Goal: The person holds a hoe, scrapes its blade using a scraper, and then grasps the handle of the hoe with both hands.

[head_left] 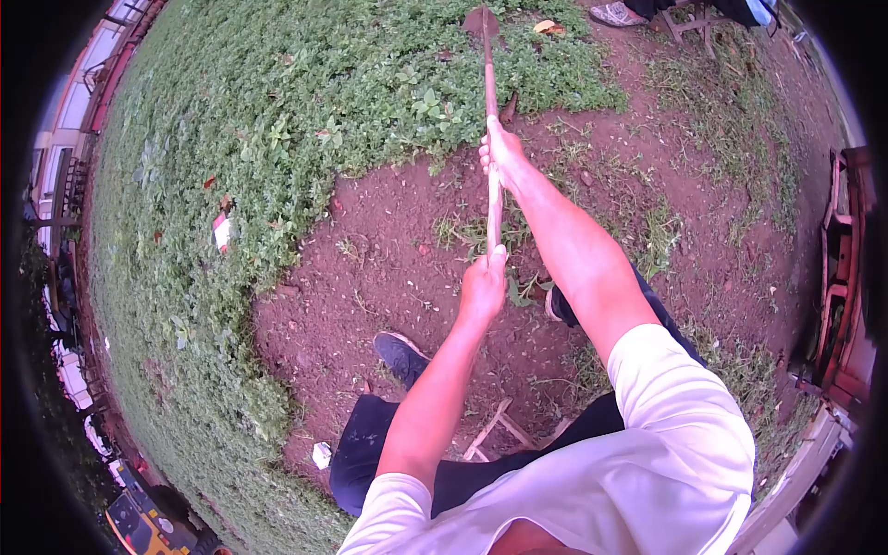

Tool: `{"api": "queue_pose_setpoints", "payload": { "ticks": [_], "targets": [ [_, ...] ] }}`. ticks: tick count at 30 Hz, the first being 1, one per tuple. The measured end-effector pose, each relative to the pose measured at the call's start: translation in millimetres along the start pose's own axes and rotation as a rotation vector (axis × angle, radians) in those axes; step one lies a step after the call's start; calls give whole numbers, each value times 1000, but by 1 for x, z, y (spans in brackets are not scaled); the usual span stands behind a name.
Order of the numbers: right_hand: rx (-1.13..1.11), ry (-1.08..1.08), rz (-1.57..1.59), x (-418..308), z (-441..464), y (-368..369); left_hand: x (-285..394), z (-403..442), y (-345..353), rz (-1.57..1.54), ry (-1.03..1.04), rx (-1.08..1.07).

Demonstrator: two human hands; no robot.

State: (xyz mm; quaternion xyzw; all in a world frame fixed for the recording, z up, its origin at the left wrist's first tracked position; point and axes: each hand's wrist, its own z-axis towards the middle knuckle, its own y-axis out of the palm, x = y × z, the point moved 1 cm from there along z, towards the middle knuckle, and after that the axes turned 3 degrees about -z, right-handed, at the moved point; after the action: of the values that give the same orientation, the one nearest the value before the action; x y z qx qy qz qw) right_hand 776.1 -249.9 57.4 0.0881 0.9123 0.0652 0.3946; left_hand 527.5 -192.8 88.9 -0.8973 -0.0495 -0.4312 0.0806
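Observation:
A long wooden-handled tool stretches away from me, its rusty metal blade resting over low green plants. My left hand is wrapped round the near end of the handle, thumb on top. Farther up the shaft, my right hand also grips the handle. Between the two hands a pale stretch of the wood shows. Bare brown soil lies below the handle, with scattered weeds on it.
Part of a wooden stool shows beneath me, near my dark shoe. A person's shoe and another stool are at the top right. A white scrap and a red-and-white packet lie at the left.

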Motion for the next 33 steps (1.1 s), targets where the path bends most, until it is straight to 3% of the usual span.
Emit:
{"api": "queue_pose_setpoints", "payload": {
  "ticks": [3, 5, 6, 8, 9, 13, 19, 21, 23, 26, 30, 33],
  "targets": [
    [105, 5, -54, 6, 51, -11, 1, 39, 4, -61, -53, -93],
    [160, 42, -153, 39, 75, -36, 5, 38, 13, -198, -326, -149],
    [198, 53, -459, 59, 69, -49, -5, 23, 24, -227, -417, -123],
    [279, 45, -956, 93, 40, -57, -99, 9, 42, -18, -218, -33],
    [339, 23, -1145, 100, 31, -58, -94, 10, 41, -27, -209, -43],
    [445, 21, -1038, 87, 86, -47, -50, -20, 24, -186, -391, -98],
    [443, -10, -1141, 80, 38, -32, -65, -43, 22, -284, -404, -123],
    [434, -16, -1097, 111, 3, -47, -82, -87, 28, -333, -442, -115],
    [421, 35, -1116, 136, -50, -50, -108, -133, 14, -181, -465, -87],
    [392, 82, -1132, 171, -112, -62, -147, -203, 15, -290, -494, -79],
    [394, -28, -1114, 203, -156, -79, -123, -262, 6, -347, -552, -108],
    [381, -11, -1048, 230, -212, -90, -140, -310, -6, -146, -505, -64]
  ]
}}
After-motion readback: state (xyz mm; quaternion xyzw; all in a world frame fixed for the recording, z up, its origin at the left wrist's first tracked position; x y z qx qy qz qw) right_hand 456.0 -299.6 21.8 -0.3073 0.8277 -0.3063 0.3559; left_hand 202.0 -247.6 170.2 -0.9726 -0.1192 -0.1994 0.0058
